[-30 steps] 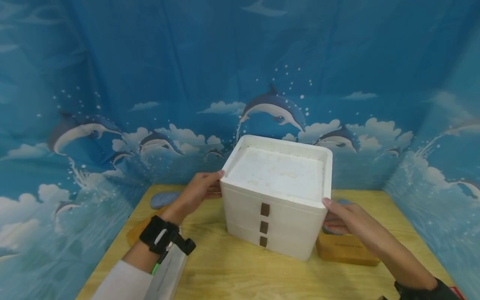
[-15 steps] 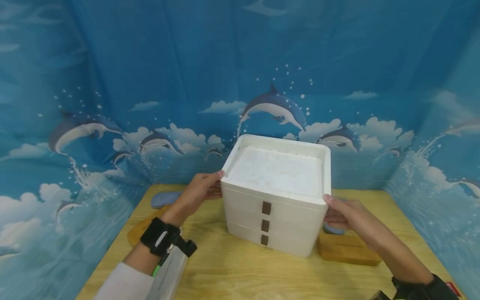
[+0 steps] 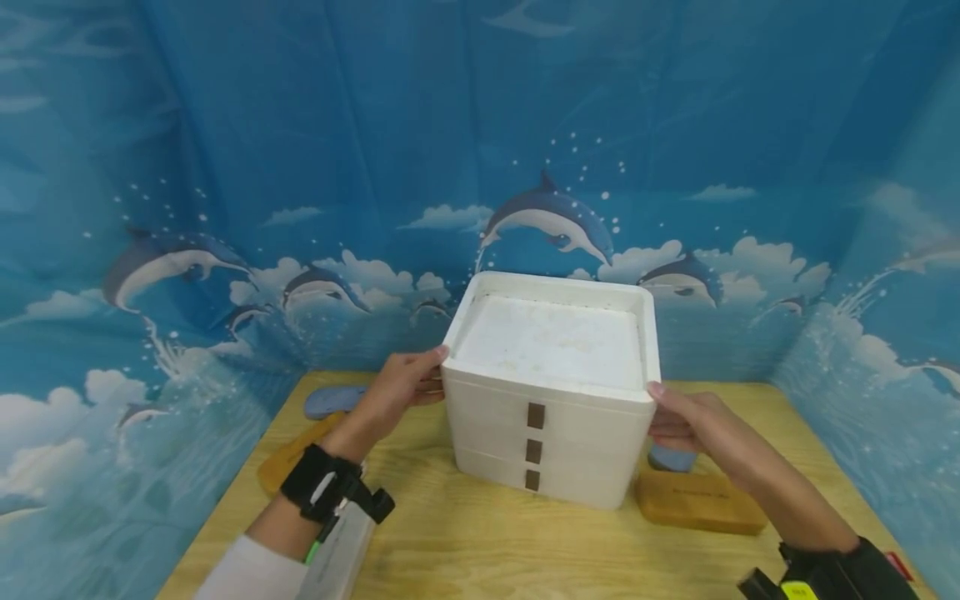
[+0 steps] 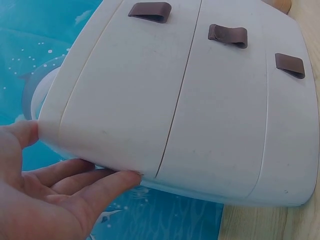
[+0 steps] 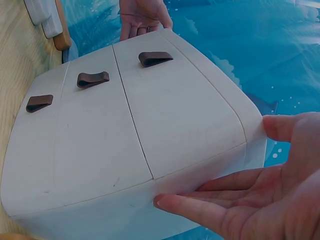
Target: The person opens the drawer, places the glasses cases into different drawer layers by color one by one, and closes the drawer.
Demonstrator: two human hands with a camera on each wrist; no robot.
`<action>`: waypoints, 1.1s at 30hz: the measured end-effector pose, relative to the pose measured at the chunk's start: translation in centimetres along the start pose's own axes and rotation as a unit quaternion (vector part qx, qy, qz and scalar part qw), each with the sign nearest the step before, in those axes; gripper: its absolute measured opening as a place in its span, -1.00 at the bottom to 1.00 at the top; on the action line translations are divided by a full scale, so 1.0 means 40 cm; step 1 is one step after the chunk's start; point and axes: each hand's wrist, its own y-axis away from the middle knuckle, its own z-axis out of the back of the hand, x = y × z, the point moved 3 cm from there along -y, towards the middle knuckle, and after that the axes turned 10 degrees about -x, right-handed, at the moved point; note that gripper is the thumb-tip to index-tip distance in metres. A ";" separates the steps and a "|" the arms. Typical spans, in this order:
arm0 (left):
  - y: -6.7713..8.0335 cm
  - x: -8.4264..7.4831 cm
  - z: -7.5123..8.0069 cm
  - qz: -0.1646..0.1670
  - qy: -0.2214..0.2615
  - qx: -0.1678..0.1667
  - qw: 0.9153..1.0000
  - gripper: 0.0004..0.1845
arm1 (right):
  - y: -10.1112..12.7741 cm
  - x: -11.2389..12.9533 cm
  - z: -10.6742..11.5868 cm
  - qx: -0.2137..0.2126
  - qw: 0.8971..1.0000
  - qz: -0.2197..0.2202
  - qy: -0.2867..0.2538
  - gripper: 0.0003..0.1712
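The box [image 3: 555, 396] hides its own back from us. Our left hand [image 3: 400, 385] and right hand [image 3: 696, 422] grip its sides, thumbs uppermost.

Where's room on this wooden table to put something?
Bare tabletop: before the white drawer box; far right corner between right hand and blue dolphin curtain. Crowded: left side, with rounded blue object, orange block, long white box.

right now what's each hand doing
Left hand: open, touching the box on its left side.
Right hand: open, touching the box's right side.
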 end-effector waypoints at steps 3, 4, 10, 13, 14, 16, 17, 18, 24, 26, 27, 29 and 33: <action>0.003 0.003 0.001 0.002 -0.003 -0.006 1.000 -0.31 | -0.009 -0.001 0.001 0.008 1.000 0.002 -0.006 -0.10; 0.003 0.004 -0.001 0.004 -0.003 -0.009 1.000 -0.30 | -0.011 -0.002 0.004 0.010 1.000 0.002 -0.008 -0.11; 0.006 0.007 -0.009 0.008 -0.006 -0.023 1.000 -0.30 | -0.027 -0.010 0.012 0.019 1.000 0.004 -0.013 -0.11; 0.010 0.010 -0.008 0.006 -0.009 -0.027 1.000 -0.30 | -0.035 -0.009 0.015 0.021 1.000 0.009 -0.022 -0.12; 0.010 0.011 -0.007 0.007 -0.008 -0.031 0.999 -0.30 | -0.038 -0.009 0.015 0.022 0.999 0.013 -0.025 -0.13; 0.012 0.012 -0.006 0.003 -0.008 -0.034 0.999 -0.30 | -0.042 -0.007 0.016 0.022 0.999 0.021 -0.028 -0.14; 0.013 0.012 -0.004 0.000 -0.009 -0.036 0.999 -0.30 | -0.045 -0.006 0.017 0.022 0.999 0.026 -0.030 -0.15; 0.013 0.012 -0.004 -0.001 -0.007 -0.038 0.999 -0.30 | -0.047 -0.005 0.017 0.023 0.999 0.029 -0.031 -0.15; 0.016 0.015 -0.004 -0.009 -0.010 -0.042 0.999 -0.28 | -0.056 -0.004 0.020 0.027 0.998 0.036 -0.036 -0.16; 0.018 0.015 -0.004 -0.012 -0.010 -0.042 0.999 -0.28 | -0.058 -0.004 0.019 0.026 0.998 0.034 -0.035 -0.15; 0.019 0.015 -0.004 -0.012 -0.009 -0.041 0.999 -0.29 | -0.060 -0.004 0.019 0.025 0.999 0.033 -0.036 -0.15; 0.020 0.015 -0.004 -0.014 -0.006 -0.040 0.999 -0.30 | -0.064 -0.004 0.019 0.022 0.999 0.027 -0.037 -0.13; 0.020 0.013 -0.004 -0.014 -0.001 -0.042 0.999 -0.30 | -0.070 -0.004 0.021 0.019 0.999 0.021 -0.038 -0.11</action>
